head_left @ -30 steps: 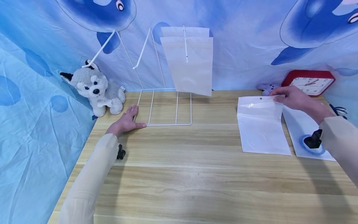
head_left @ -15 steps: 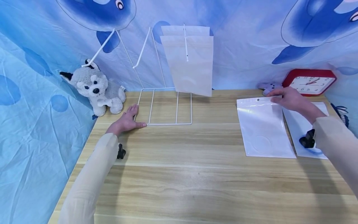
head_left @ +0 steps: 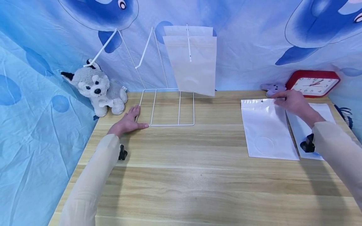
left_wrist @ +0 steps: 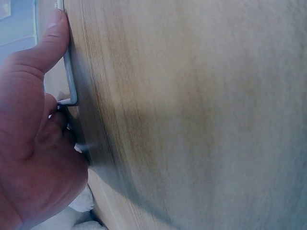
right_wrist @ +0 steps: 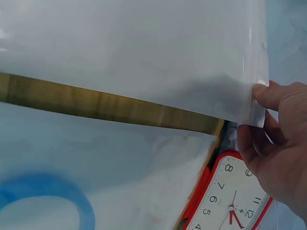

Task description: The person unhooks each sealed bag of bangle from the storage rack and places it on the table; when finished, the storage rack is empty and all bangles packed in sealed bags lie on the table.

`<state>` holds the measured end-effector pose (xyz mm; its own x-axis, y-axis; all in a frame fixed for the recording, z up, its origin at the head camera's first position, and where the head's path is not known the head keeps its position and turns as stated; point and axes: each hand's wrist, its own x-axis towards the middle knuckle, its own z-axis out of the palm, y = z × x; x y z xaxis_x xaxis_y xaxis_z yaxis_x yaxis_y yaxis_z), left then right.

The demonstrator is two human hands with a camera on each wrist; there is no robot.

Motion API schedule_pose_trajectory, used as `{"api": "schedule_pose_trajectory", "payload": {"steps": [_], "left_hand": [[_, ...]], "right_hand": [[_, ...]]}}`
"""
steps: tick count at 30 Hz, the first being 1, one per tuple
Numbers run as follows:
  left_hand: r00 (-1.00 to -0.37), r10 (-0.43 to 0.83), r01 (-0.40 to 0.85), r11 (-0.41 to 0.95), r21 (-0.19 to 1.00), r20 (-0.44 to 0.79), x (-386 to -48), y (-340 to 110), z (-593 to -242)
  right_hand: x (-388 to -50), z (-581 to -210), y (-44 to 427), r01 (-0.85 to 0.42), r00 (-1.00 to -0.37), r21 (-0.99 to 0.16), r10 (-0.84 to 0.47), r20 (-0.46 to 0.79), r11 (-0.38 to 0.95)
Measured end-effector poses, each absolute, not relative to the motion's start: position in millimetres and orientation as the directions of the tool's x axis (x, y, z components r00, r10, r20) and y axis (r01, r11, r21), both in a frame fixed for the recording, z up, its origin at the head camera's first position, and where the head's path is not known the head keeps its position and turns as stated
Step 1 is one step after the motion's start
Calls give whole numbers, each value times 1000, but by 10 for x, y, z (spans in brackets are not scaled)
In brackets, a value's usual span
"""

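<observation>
Person's right hand [head_left: 292, 100] pinches the white zip-top pouch [head_left: 267, 125] by its top right corner, thumb against fingers. Left hand [head_left: 128, 121], thumb spread wide of the fingers, rests on the front-left corner of the white wire rack [head_left: 171, 125]. Pouch is on the right half of the table [head_left: 181, 182], nearer the back edge; most of it extends left and forward of the right hand, well apart from the left. Long axis back to front, bottom end canted slightly right; hang-hole end faces the back edge. Blue-ringed second pouch [right_wrist: 120, 153] just beside, toward the right edge. Can't tell from here if the pinched corner is lifted.
</observation>
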<state>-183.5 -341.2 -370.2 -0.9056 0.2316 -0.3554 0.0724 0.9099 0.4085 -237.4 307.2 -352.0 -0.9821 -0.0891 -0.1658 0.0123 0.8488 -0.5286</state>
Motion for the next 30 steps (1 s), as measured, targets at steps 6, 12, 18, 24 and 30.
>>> {"api": "schedule_pose_trajectory", "payload": {"steps": [6, 12, 18, 24, 30], "left_hand": [[-905, 232, 74, 911, 406, -357, -1841, -3411, -3703], [-905, 230, 69, 910, 410, -359, -1840, -3409, -3701], [-903, 225, 62, 911, 407, -365, -1837, -3410, -3701], [-904, 225, 60, 909, 413, -363, -1836, -3403, -3696], [-906, 224, 60, 909, 413, -360, -1841, -3405, -3697]], "right_hand": [[-2357, -3587, 3042, -12, -991, -498, -78, -112, 867], [-2366, -3642, 3013, -23, -995, -472, -68, -79, 881], [-2395, -3679, 2979, -32, -994, -479, -76, -73, 877], [-2394, -3695, 2939, -24, -995, -462, -64, -71, 886], [-2392, -3718, 2922, -44, -996, -441, -74, -52, 896]]}}
